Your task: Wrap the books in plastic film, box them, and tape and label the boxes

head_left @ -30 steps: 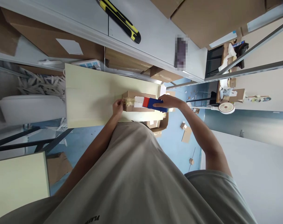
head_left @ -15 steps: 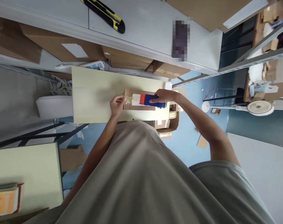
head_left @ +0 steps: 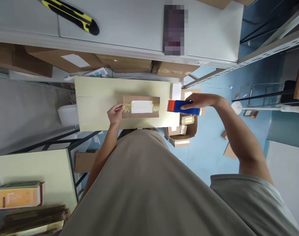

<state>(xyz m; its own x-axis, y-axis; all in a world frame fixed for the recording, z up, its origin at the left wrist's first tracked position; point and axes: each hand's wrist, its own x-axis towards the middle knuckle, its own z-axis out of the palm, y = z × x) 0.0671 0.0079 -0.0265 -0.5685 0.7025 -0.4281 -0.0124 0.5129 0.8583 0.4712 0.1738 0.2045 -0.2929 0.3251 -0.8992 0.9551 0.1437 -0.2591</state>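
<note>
A small cardboard box (head_left: 141,115) lies flat on the pale yellow table (head_left: 97,98). It has a white label (head_left: 141,106) on top and clear tape across its length. My left hand (head_left: 115,113) is at the left end of the box, thumb and fingers closed on its taped edge. In my right hand (head_left: 197,100) is a blue tape dispenser (head_left: 186,107) with a red toothed front, raised beyond the box's right end and apart from it. The fingers under the dispenser are partly hidden.
Above the table runs a grey shelf (head_left: 129,26) with a yellow-black utility knife (head_left: 73,15). Larger cartons (head_left: 129,64) stand below it. An open carton of small boxes (head_left: 193,129) sits right of the table. Books (head_left: 18,196) lie on another table at lower left.
My right hand has moved the tape dispenser right, off the box, uncovering the label and the taped right end. My left hand stays at the left end.
</note>
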